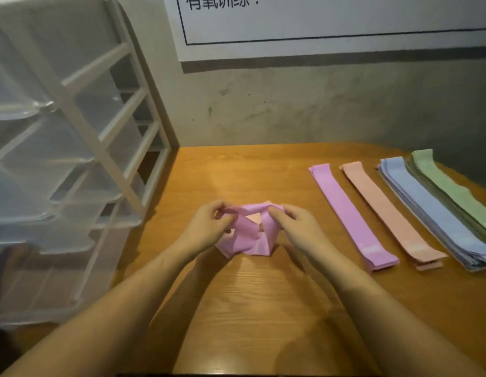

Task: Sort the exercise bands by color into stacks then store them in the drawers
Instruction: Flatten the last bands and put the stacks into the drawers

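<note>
Both the left hand [209,223] and right hand [292,224] pinch a crumpled pink band [248,235]. The pink stack [350,213] lies right of it (long axis running away from the person), nearer the right hand.

Wall poster [331,28]: "有氧训练:" readable, top partly cropped.
</note>
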The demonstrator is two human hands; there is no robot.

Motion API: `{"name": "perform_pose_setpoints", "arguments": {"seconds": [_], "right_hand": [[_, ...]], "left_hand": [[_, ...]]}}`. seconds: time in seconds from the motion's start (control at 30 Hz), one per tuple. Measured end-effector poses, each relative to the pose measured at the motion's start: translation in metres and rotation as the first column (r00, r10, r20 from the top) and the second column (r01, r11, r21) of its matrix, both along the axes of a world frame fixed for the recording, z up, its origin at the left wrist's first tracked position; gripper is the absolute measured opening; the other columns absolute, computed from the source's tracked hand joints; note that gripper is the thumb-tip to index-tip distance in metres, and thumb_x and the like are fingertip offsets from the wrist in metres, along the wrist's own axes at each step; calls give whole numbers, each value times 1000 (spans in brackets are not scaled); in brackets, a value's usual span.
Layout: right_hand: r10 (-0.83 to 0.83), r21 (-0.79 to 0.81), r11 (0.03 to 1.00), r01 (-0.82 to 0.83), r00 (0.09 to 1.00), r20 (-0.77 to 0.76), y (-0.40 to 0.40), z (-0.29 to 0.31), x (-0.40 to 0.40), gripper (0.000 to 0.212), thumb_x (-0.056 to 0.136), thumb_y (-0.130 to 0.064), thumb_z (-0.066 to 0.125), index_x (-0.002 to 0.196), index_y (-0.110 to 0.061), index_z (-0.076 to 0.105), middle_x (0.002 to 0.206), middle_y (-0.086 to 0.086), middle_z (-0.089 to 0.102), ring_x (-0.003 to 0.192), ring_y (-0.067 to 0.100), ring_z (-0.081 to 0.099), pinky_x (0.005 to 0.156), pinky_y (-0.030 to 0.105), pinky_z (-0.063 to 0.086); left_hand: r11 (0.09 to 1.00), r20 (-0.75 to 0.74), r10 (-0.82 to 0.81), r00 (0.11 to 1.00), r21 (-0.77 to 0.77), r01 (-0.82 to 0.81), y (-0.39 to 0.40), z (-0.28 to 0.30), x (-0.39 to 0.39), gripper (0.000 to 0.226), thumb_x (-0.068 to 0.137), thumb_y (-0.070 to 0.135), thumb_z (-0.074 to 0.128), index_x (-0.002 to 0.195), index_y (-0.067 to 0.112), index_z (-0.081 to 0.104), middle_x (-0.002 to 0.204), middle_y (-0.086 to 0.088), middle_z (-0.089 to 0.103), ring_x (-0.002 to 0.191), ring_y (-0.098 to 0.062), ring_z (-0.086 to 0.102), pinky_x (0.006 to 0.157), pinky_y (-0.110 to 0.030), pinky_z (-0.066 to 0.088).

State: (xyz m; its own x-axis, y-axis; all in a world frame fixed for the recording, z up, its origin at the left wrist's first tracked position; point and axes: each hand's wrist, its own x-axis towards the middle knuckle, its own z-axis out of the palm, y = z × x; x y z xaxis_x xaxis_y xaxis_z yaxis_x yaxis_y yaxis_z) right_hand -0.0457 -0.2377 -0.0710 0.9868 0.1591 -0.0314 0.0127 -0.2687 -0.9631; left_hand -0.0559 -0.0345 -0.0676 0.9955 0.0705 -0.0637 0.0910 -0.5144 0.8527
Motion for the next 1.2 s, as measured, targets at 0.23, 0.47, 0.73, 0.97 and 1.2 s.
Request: {"name": "perform_pose_setpoints", "arguments": {"seconds": [0.23,0.47,0.73,0.97,1.2], "right_hand": [[-100,330,926,183,962,-254,-8,-4,-6,19,98,-17,60,80,-14,64,60,0,58,54,15,51,58,32,42],[-62,233,961,146,940,-335,-23,-5,-28,37,89,-35,74,119,-29,52,87,0,59,62,6,59,48,20,44],[76,-303,951,-67,997,17,-34,-24,-42,65,78,-37,82,129,-52,43,115,-16,50,105,-4,50,90,28,47],[48,-6,999,-47,992,116,-15,-10,-62,36,88,-23,76,115,-41,61,119,-23,62,116,0,57,95,25,50],[98,66,993,-103,992,81,-15,-12,-76,25,90,-2,70,107,-20,72,99,-16,73,95,6,69,79,16,53]], "left_hand": [[978,27,120,992,-173,-113,0,-8,-8,9,93,9,67,100,12,71,87,-1,69,63,0,59,57,-13,44],[935,67,204,977,-308,-174,-6,-8,-27,17,93,1,63,96,16,72,89,11,70,76,6,61,68,-9,46],[898,95,215,972,-409,-159,-23,-3,-51,24,93,-2,60,94,19,71,84,21,71,71,6,61,66,-12,48],[924,215,124,969,-382,-34,-51,-7,-69,41,85,-17,58,103,18,65,91,7,63,70,6,56,66,-9,44],[985,359,-29,933,-148,87,-57,-18,-74,57,72,2,60,105,50,61,99,19,60,69,-11,54,67,-20,46]]}}
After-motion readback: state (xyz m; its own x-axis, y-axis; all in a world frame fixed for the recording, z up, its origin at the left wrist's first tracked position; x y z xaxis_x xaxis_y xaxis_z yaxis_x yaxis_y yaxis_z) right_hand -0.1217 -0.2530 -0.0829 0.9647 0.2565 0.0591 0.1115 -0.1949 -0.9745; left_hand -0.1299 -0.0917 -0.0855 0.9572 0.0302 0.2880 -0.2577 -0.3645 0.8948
